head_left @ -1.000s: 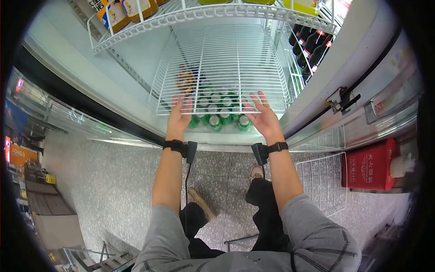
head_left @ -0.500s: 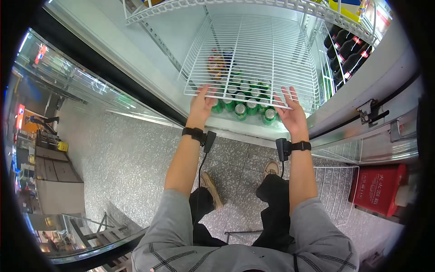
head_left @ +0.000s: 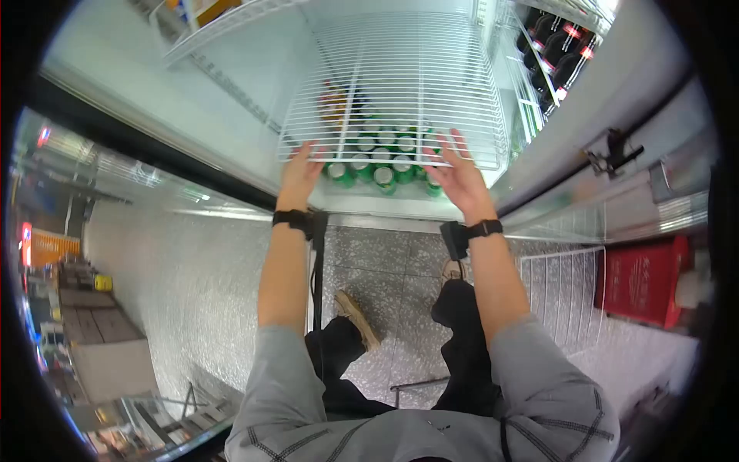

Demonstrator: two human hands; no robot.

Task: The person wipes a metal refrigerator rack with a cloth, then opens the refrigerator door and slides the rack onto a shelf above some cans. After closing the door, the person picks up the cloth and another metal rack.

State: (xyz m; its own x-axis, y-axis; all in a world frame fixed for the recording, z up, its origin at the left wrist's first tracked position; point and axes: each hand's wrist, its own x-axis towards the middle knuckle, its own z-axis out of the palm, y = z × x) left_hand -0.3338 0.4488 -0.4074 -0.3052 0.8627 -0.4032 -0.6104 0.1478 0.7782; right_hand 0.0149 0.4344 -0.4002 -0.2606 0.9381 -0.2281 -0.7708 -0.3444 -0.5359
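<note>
A white wire shelf (head_left: 377,161) lies across the inside of the fridge, its front bar facing me. My left hand (head_left: 300,179) is closed round the left end of that bar, fingers reaching among the wires. Toward the right end, my right hand (head_left: 462,183) grips the same bar, its fingers bent at the wires. Under the shelf, between my hands, stand several green cans (head_left: 384,179) with silver tops. Behind them, orange-yellow packages (head_left: 333,104) show through the wires.
An upper wire shelf (head_left: 231,23) crosses overhead. Dark bottles (head_left: 566,69) with red labels stand at the right. The door latch (head_left: 613,152) juts out on the right. A white wire rack (head_left: 562,300) leans near a red box (head_left: 643,281) on the floor.
The fridge, shelf and hands all appear shifted left in view as the camera turned. My right hand sits a little nearer the left hand along the bar.
</note>
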